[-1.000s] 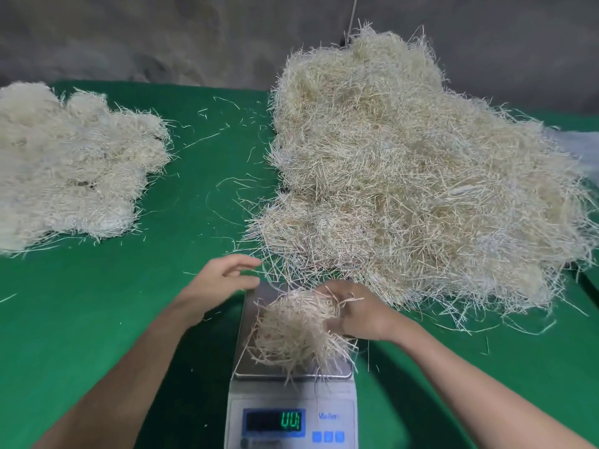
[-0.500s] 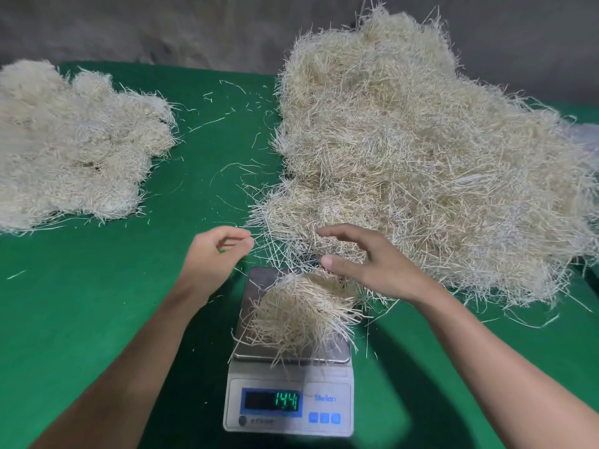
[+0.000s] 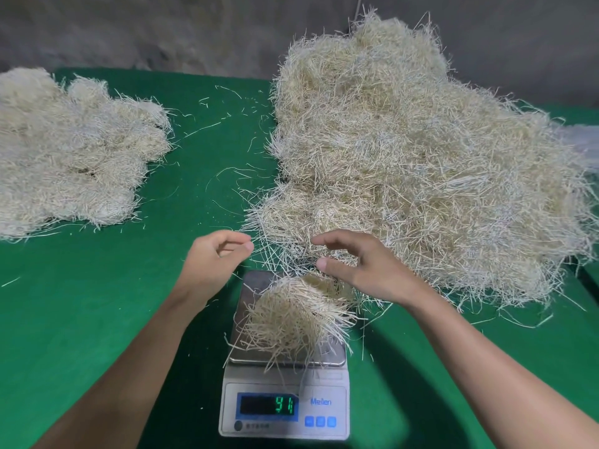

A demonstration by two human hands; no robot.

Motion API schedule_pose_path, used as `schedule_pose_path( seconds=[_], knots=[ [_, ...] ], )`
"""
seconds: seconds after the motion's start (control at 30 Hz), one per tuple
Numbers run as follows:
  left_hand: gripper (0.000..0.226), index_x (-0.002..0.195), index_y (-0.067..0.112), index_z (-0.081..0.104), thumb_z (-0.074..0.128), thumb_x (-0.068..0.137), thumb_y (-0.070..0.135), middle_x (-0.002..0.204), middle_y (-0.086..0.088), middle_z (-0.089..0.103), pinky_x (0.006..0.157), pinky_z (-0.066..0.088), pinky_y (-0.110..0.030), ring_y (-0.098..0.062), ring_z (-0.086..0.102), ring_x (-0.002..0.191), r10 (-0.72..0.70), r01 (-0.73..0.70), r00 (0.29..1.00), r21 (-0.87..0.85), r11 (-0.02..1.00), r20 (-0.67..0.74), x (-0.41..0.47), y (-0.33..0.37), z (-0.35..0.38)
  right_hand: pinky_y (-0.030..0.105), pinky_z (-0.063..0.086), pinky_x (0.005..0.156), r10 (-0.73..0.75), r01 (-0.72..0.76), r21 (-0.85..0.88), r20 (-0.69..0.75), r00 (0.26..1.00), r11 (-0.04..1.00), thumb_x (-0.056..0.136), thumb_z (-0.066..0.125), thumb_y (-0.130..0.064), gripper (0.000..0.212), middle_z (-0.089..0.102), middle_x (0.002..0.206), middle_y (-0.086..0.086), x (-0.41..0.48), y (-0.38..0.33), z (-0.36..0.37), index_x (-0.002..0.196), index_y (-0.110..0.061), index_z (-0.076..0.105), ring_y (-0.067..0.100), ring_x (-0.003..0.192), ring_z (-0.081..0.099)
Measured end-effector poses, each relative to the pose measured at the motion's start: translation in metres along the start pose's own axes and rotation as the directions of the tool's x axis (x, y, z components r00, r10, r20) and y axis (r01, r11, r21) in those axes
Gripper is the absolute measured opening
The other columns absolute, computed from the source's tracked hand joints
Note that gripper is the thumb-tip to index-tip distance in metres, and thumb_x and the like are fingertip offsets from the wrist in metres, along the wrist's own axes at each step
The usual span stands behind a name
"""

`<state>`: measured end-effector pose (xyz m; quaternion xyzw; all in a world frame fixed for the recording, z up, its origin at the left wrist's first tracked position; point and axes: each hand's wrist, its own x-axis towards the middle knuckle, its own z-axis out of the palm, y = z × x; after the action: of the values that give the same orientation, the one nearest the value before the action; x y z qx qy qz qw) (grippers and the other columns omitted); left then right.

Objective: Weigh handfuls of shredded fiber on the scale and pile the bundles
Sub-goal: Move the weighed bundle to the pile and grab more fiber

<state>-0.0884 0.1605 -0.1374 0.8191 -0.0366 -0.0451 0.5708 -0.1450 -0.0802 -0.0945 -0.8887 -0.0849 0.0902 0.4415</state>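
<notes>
Both hands hang above the far edge of the scale, apart from each other. The right hand [image 3: 372,273] is spread, fingers straight and thumb held away from them, gripping nothing. It sits over the near fringe of the big heap and just above the handful being weighed. The left hand [image 3: 214,264] is loosely curled, thumb tip close to the forefinger. Whether a thin strand is pinched there cannot be told.

One green-covered table [image 3: 81,303] fills the view, with a grey wall [image 3: 162,34] behind it. Two masses of shredded fiber lie on the cloth, well apart. The large loose heap [image 3: 421,157] is on the right, tall and tangled, reaching from the far edge to the scale. The lower pile of bundles [image 3: 64,150] on the left is made of rounded tufts laid side by side, too merged to count.

One scale [image 3: 324,401] stands at the near centre, its steel platform [image 3: 249,293] partly bare at the left corner. One handful of fiber [image 3: 291,315] rests on that platform, strands spilling over the front and right edges. Neither hand touches it.

The single display [image 3: 267,405] shows green digits that read 91. Three small blue buttons [image 3: 320,421] sit in a row to its right. Loose single strands [image 3: 207,124] lie scattered on the cloth between the two masses.
</notes>
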Motion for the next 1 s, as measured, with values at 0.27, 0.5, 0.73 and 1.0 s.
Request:
schedule_pose_path(
  seconds=[0.27,0.5,0.73,1.0],
  knots=[
    [0.011,0.087,0.032,0.066,0.066,0.087,0.021,0.077,0.024,0.067,0.063,0.041,-0.003,0.01,0.06,0.074,0.007,-0.008,1.0,0.011,1.0,0.021,-0.002,0.0,0.001,0.029,0.037,0.103,-0.013,0.013,-0.015,-0.006,1.0,1.0,0.087,0.063,-0.032,0.033,0.054,0.124,-0.016,-0.001,0.0,0.0,0.119,-0.035,0.054,0.004,0.116,0.05],
    [0.011,0.086,0.032,0.067,0.067,0.086,0.021,0.076,0.017,0.069,0.069,0.04,-0.012,0.008,0.061,0.074,-0.014,0.014,1.0,0.007,1.0,0.021,-0.004,0.001,0.001,0.031,0.037,0.106,-0.022,0.022,-0.004,0.004,1.0,1.0,0.087,0.063,-0.031,0.031,0.053,0.123,-0.017,0.0,0.001,0.002,0.115,-0.039,0.053,0.004,0.117,0.05],
    [0.01,0.085,0.029,0.068,0.067,0.086,0.019,0.083,0.01,0.069,0.066,0.04,-0.009,0.006,0.062,0.074,-0.025,0.025,0.999,0.0,1.0,0.03,0.001,0.017,0.013,0.031,0.039,0.104,-0.024,0.024,0.006,-0.016,1.0,1.0,0.087,0.063,-0.033,0.029,0.053,0.12,-0.021,0.001,0.007,0.0,0.109,-0.048,0.05,0.002,0.115,0.05],
    [0.01,0.096,0.027,0.066,0.066,0.086,0.024,0.091,0.01,0.066,0.06,0.044,-0.005,0.003,0.062,0.073,0.104,-0.115,0.979,0.051,0.992,0.174,0.019,0.078,0.065,0.029,0.048,0.094,0.081,-0.066,0.057,-0.323,0.943,0.996,0.089,0.062,-0.018,0.033,0.058,0.122,-0.003,0.0,0.027,-0.061,0.121,-0.022,0.056,0.007,0.101,0.057]
  ],
)
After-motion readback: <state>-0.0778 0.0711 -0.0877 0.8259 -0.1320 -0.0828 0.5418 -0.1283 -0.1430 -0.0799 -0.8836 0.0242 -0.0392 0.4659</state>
